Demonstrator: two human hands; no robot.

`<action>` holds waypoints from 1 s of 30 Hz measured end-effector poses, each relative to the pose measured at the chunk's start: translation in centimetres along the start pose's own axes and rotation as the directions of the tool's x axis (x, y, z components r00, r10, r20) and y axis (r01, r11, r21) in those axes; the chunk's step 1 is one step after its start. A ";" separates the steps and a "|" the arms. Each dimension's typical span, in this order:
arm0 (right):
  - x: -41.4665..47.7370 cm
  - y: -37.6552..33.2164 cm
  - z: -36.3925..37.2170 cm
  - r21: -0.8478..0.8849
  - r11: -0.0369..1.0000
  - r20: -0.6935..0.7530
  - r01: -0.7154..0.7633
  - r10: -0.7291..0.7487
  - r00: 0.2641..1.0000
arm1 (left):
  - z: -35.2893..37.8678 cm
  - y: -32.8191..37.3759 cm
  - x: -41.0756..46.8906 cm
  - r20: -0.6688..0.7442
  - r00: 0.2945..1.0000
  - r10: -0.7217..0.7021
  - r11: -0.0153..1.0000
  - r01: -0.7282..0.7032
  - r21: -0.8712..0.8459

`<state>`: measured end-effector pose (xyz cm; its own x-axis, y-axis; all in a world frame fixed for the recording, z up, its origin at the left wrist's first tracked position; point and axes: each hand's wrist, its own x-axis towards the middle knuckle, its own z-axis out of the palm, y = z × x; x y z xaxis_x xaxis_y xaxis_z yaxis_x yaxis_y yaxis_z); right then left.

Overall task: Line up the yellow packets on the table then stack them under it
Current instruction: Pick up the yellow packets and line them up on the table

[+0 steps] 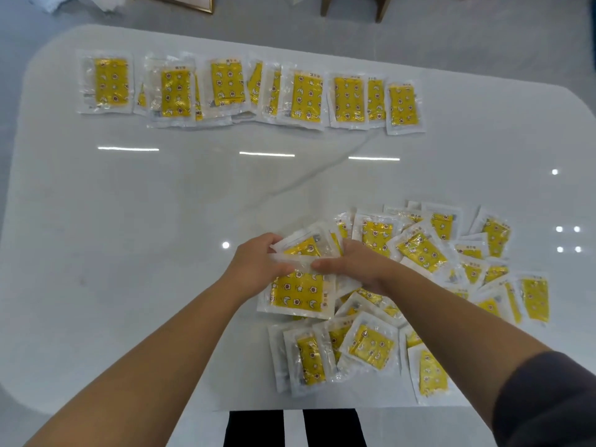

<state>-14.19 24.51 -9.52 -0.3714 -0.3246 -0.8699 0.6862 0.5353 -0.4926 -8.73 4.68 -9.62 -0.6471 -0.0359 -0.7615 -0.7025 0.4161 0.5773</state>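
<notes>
Head view: a white glossy counter (pixel 161 204) seen from above, with yellow packets in two groups on it.
Done so far: a row (pixel 306 96) of packets runs left to right along the far side of the counter. Several of them overlap their neighbours, so the line is rough, not clean.
Left to do: a loose pile (pixel 419 250) lies on the near right part of the counter, and it looks larger than the row. I judge the lining-up less than half done. Stacking under the counter is not begun as far as can be seen, since that space is out of view.
Left hand (pixel 254 266): fingers curled, pinching the upper clear edge of the held packet (pixel 298 293) at the pile's left edge.
Right hand (pixel 358 269): fingers curled onto the same upper edge, just beside the left hand. A second packet behind may also be in the grip; I cannot tell.
Held packet axis: long axis lies left to right, with the printed strip at its right end.
Row axis: each packet's long axis points away from the person, crosswise to the held packet, which looks to need a quarter turn to match.
Pile axis: mixed, with packets at every angle.
</notes>
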 end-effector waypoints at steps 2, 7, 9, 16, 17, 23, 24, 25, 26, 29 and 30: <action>-0.5 0.5 -0.2 0.056 0.998 0.041 -0.033 0.031 0.999 | 0.8 0.0 -0.4 -0.004 1.000 0.021 0.999 -0.021 -0.027; -1.2 1.1 -1.1 0.213 0.973 0.061 -0.090 0.078 0.995 | 1.9 0.3 -1.0 -0.026 0.984 0.179 0.983 -0.178 0.039; -1.5 1.1 -1.9 0.173 0.982 0.006 -0.071 0.070 0.997 | 1.8 -0.1 -1.0 -0.045 0.989 0.138 0.990 -0.137 0.032; -2.8 2.3 -5.8 -0.052 0.998 -0.169 0.027 -0.036 0.985 | 4.9 -4.3 -4.4 0.178 0.981 -0.078 0.997 0.079 0.002; -2.8 2.6 -5.8 -0.080 0.996 -0.166 0.024 -0.037 0.985 | 6.0 -4.8 -4.7 0.176 0.981 -0.084 0.996 0.085 0.004; -3.1 3.8 -4.9 -0.220 0.974 -0.128 0.046 -0.076 0.989 | 9.3 -6.5 -5.9 -0.128 0.985 0.118 0.838 -0.029 0.545; -3.2 3.8 -4.7 -0.239 0.970 -0.127 0.051 -0.083 0.988 | 9.5 -6.7 -6.0 -0.091 0.983 0.161 0.738 -0.059 0.672; -3.3 3.9 -4.5 -0.248 0.967 -0.125 0.061 -0.094 0.988 | 9.6 -6.6 -6.2 -0.064 0.981 0.185 0.660 -0.076 0.747; -3.2 4.0 -4.4 -0.248 0.966 -0.125 0.071 -0.105 0.987 | 9.8 -6.3 -6.3 -0.045 0.979 0.198 0.611 -0.087 0.787; -3.2 4.1 -4.4 -0.252 0.964 -0.126 0.090 -0.124 0.984 | 9.9 -5.7 -6.1 -0.007 0.978 0.210 0.639 -0.132 0.758; -3.2 4.2 -4.5 -0.257 0.962 -0.130 0.097 -0.134 0.983 | 9.7 -5.7 -5.9 -0.008 0.979 0.204 0.714 -0.144 0.685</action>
<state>-12.91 31.34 -8.95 -0.5377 -0.2894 -0.7919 0.4632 0.6834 -0.5642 1.94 11.36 -11.25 -0.7792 0.0429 -0.6254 -0.2056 0.9250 0.3196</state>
